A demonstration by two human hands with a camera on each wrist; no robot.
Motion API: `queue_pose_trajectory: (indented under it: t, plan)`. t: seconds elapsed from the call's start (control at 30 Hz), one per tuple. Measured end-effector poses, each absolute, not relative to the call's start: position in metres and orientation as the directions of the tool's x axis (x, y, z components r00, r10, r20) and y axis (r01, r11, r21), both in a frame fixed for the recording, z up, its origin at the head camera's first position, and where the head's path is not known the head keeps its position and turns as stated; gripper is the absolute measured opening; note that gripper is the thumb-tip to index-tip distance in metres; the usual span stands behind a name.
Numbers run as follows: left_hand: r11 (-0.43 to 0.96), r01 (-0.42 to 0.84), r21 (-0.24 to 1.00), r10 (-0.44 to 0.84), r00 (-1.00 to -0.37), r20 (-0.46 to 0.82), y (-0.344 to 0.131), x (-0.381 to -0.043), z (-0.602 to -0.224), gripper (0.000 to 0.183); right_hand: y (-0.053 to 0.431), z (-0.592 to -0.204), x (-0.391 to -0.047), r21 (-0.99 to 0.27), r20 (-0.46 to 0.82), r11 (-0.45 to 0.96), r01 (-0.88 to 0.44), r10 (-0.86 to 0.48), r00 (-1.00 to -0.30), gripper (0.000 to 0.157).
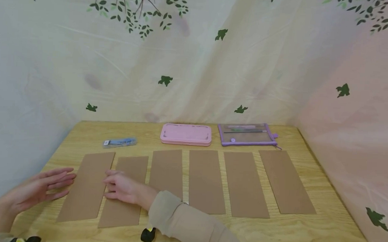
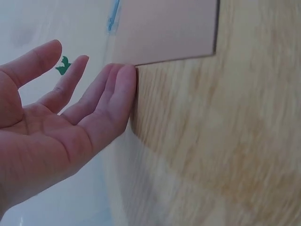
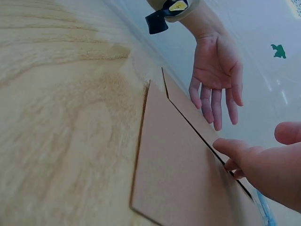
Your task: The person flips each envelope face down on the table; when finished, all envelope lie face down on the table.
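Observation:
Several brown cardboard rectangles lie side by side across the wooden table. At the left edge of the leftmost cardboard piece (image 1: 90, 185) is my left hand (image 1: 42, 188), its fingers extended and holding nothing. The left wrist view shows the same hand (image 2: 70, 122) with its fingertips at the board's edge. My right hand (image 1: 124, 188) is over the second cardboard piece (image 1: 121, 216), fingertips by the leftmost piece's right edge. Its fingers bend slightly in the right wrist view, where the hand (image 3: 268, 165) grips nothing that I can see. Its sleeve covers part of the third piece (image 1: 166, 170).
Behind the boards lie a clear case with blue contents (image 1: 120, 142), a pink pencil case (image 1: 186, 135) and a purple-edged zip pouch (image 1: 244, 138) with pens inside. Three more cardboard pieces, including the rightmost piece (image 1: 288, 183), lie to the right. A leaf-patterned curtain (image 1: 196, 64) encloses the table.

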State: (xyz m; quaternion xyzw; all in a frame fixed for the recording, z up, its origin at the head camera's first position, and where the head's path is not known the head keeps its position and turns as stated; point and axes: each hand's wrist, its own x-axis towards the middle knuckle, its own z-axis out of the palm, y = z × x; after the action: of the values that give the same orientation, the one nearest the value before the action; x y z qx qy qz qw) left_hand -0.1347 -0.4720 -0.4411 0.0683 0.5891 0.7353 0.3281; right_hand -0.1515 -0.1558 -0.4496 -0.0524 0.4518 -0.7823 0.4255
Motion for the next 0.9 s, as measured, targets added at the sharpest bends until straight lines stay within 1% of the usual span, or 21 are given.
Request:
queue_pose_trajectory:
  t: [0.07, 0.13, 0.23, 0.3, 0.37, 0.43, 0.5, 0.57, 0.63, 0.67, 0.73, 0.8, 0.87, 0.9]
  plan:
    - [-0.052, -0.354, 0.934, 0.540, -0.797, -0.272, -0.470, -0.135, -0.440, 0.049, -0.152, -0.450, -0.154, -0.760, -0.301, -0.209, 0.615, -0.726, -0.619, 0.059]
    - [0.030, -0.258, 0.966, 0.457, -0.856, -0.243, -0.464, -0.134, -0.438, 0.045, -0.145, -0.449, -0.157, -0.782, -0.297, -0.159, 0.602, -0.755, -0.585, 0.057]
    - [0.255, -0.091, 0.963, 0.290, -0.943, -0.166, -0.448, -0.133, -0.429, 0.034, -0.129, -0.443, -0.167, -0.838, -0.300, -0.038, 0.544, -0.801, -0.518, 0.052]
    - [0.444, -0.020, 0.896, 0.194, -0.974, -0.118, -0.435, -0.133, -0.418, 0.026, -0.115, -0.432, -0.175, -0.887, -0.306, 0.054, 0.458, -0.811, -0.498, 0.047]
    - [0.590, 0.052, 0.805, 0.166, -0.984, -0.058, -0.421, -0.134, -0.406, 0.032, -0.098, -0.415, -0.182, -0.932, -0.304, 0.148, 0.331, -0.816, -0.492, 0.044]
    - [0.686, 0.123, 0.717, 0.166, -0.986, 0.010, -0.406, -0.135, -0.393, 0.041, -0.080, -0.396, -0.189, -0.959, -0.281, 0.221, 0.178, -0.827, -0.488, 0.043]
    - [0.745, 0.181, 0.642, 0.179, -0.981, 0.068, -0.389, -0.136, -0.378, 0.045, -0.059, -0.375, -0.194, -0.966, -0.216, 0.258, -0.018, -0.843, -0.492, 0.044]
    - [0.780, 0.246, 0.575, 0.198, -0.969, 0.146, -0.371, -0.136, -0.365, 0.044, -0.037, -0.357, -0.198, -0.936, -0.122, 0.266, -0.230, -0.859, -0.498, 0.044]
    - [0.804, 0.319, 0.501, 0.234, -0.945, 0.227, -0.353, -0.136, -0.353, 0.044, -0.015, -0.341, -0.200, -0.846, -0.012, 0.292, -0.447, -0.847, -0.531, 0.043]
    - [0.817, 0.354, 0.456, 0.253, -0.929, 0.269, -0.344, -0.136, -0.349, 0.045, -0.004, -0.333, -0.200, -0.777, 0.046, 0.314, -0.546, -0.837, -0.546, 0.042]
    - [0.838, 0.417, 0.352, 0.293, -0.888, 0.353, -0.328, -0.137, -0.340, 0.045, 0.018, -0.320, -0.200, -0.603, 0.181, 0.350, -0.717, -0.816, -0.550, 0.039]
    - [0.841, 0.481, 0.246, 0.345, -0.828, 0.441, -0.315, -0.140, -0.335, 0.047, 0.039, -0.312, -0.199, -0.417, 0.328, 0.404, -0.814, -0.768, -0.550, 0.037]
    - [0.838, 0.519, 0.169, 0.382, -0.779, 0.498, -0.303, -0.144, -0.332, 0.050, 0.062, -0.308, -0.199, -0.247, 0.453, 0.480, -0.842, -0.711, -0.538, 0.036]
    - [0.835, 0.532, 0.143, 0.393, -0.758, 0.520, -0.299, -0.147, -0.330, 0.051, 0.074, -0.308, -0.200, -0.185, 0.499, 0.523, -0.832, -0.679, -0.538, 0.036]
